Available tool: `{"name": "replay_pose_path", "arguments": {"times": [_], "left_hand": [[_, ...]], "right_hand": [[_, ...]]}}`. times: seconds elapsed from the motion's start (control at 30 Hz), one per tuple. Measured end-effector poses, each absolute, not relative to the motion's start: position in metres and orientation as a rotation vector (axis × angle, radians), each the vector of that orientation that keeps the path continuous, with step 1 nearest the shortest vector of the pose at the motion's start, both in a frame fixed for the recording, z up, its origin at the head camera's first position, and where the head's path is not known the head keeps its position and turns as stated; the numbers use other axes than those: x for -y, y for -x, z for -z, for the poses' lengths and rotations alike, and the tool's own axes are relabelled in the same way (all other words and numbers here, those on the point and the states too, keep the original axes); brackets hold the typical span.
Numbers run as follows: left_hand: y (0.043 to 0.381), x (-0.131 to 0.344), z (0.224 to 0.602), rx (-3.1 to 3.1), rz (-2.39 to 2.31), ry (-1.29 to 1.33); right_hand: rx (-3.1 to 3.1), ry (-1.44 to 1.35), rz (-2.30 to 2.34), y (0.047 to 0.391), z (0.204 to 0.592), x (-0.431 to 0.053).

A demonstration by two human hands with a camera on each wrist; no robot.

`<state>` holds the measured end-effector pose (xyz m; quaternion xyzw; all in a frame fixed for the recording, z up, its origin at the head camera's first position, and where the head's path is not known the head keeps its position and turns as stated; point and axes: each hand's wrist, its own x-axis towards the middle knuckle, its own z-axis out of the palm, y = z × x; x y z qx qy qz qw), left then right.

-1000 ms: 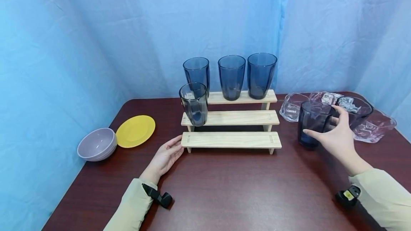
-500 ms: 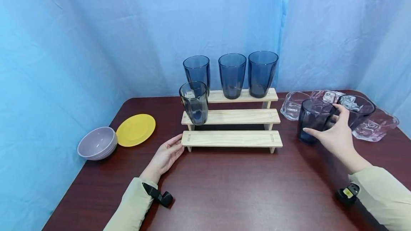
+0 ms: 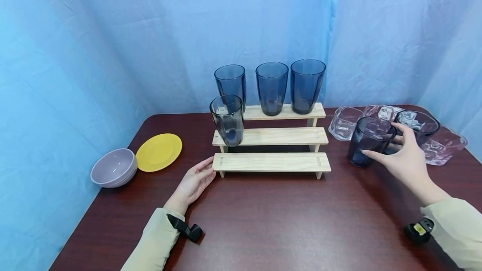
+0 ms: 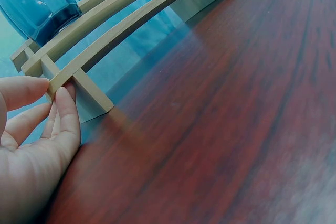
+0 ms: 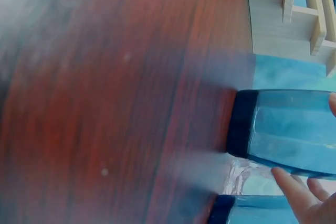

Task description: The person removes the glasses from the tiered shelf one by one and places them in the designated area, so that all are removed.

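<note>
My left hand [image 3: 193,184] pinches the left end of the lowest shelf of a three-tier wooden display stand [image 3: 272,162]; thumb and fingers meet at its corner in the left wrist view. My right hand [image 3: 404,160] grips a dark blue glass tumbler [image 3: 363,147] on the right, thumb on its near side and fingers around the far side by the rim. This tumbler leans slightly, rim toward the right. On the stand, a greyish tumbler [image 3: 230,126] sits at the left of the middle shelf. Three blue tumblers, one being the middle tumbler [image 3: 272,91], line the top shelf.
Behind the right hand is another dark tumbler [image 3: 419,131], among clear and pinkish wavy glass vessels such as the left clear one [image 3: 342,126]. Stacked lilac bowls [image 3: 113,168] and a yellow plate [image 3: 160,152] lie on the left of the dark red table [image 3: 286,221]. Blue curtains surround it.
My right hand has shifted a little to the right, and the tumbler in it has tipped slightly, its rim moving right. My left hand stays at the stand's corner.
</note>
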<state>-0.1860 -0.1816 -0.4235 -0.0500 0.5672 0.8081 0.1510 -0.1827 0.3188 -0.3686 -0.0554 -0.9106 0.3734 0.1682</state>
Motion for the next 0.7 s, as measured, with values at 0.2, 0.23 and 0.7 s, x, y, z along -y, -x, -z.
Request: {"name": "replay_pose_path", "arguments": {"times": [0.2,0.23,0.7], "left_hand": [[0.1858,0.1823,0.4229,-1.632,-2.312,0.137],[0.1857,0.182,0.423,-1.625,-2.315,0.144],[0.1861,0.1821,0.4236,-1.622,-2.322,0.154]], "right_hand": [[2.591,0.175,-1.036,0.1827,0.3658,-0.3193],[2.592,0.185,-1.029,0.1829,0.3658,-0.3189],[2.631,0.143,-0.886,0.1875,0.3648,-0.3204]]}}
